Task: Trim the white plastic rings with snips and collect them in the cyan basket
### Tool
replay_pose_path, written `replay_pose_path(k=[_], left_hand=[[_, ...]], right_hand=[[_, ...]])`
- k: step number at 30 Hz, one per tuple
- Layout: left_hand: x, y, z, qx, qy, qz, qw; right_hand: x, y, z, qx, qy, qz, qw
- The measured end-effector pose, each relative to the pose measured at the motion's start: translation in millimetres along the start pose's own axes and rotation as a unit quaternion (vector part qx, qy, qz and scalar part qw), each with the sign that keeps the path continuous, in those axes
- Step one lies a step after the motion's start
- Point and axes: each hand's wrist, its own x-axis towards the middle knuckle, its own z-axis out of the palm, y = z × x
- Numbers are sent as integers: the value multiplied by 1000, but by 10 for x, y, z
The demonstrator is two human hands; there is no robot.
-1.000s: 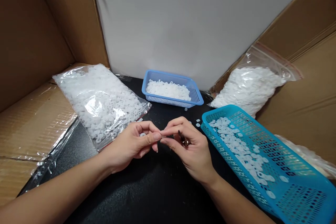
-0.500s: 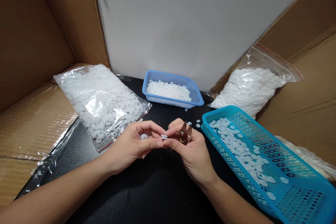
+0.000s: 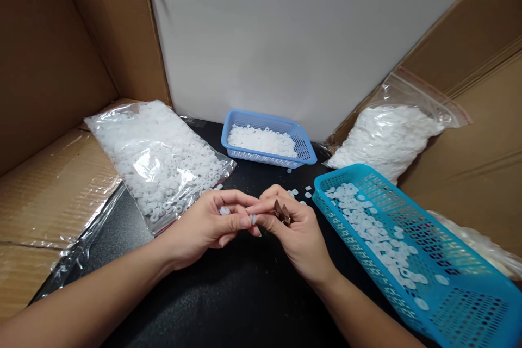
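Observation:
Over the black tabletop (image 3: 228,299), my left hand (image 3: 204,225) and my right hand (image 3: 299,239) meet at the fingertips. Between them a small white plastic ring (image 3: 253,218) is pinched, now standing on edge. A second white plastic piece (image 3: 224,210) rests in the curl of my left fingers. My right hand also keeps a small metal tool with two pointed brown blades (image 3: 282,213) tucked in its fingers, the tips pointing up and apart. The tool's lower part is hidden in that hand, so its exact kind is unclear.
On the left lies a clear bag of white rings (image 3: 175,168). A blue basket (image 3: 267,160) of rings stands at the back. To the right are a turquoise basket (image 3: 468,304) with white pieces and another filled bag (image 3: 383,136). Several loose pieces (image 3: 308,194) lie beside it. Cardboard (image 3: 101,27) borders the sides.
The pinched ring has turned from lying flat to upright and dropped slightly. My right index finger has stretched left over it, and the blades in that hand have tilted and shifted slightly left.

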Motion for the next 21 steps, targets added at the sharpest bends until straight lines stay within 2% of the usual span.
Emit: replay_pose_path(k=[2,6,10,13,17,21], left_hand=[[6,5,-3,9,-5,-1,1000],[6,9,0,13,15,9,1000],[-13,8,12,-46,26,12,999],[-24,30,20,-75,42,25,996],[-27,67,33,-123,54,40,990],[-22,81,53,-132,52,60,988]], right_hand=[[-5,-5,0,-8,7,3,1000],[-10,-20,-27,-55,65,-19,996],[-13,-47,-78,-158,41,-101,982],[-32,-54,-77,-228,19,-170,959],[-62,-28,-48,-291,27,-280,915],[-74,-12,-50,-355,32,-320,878]])
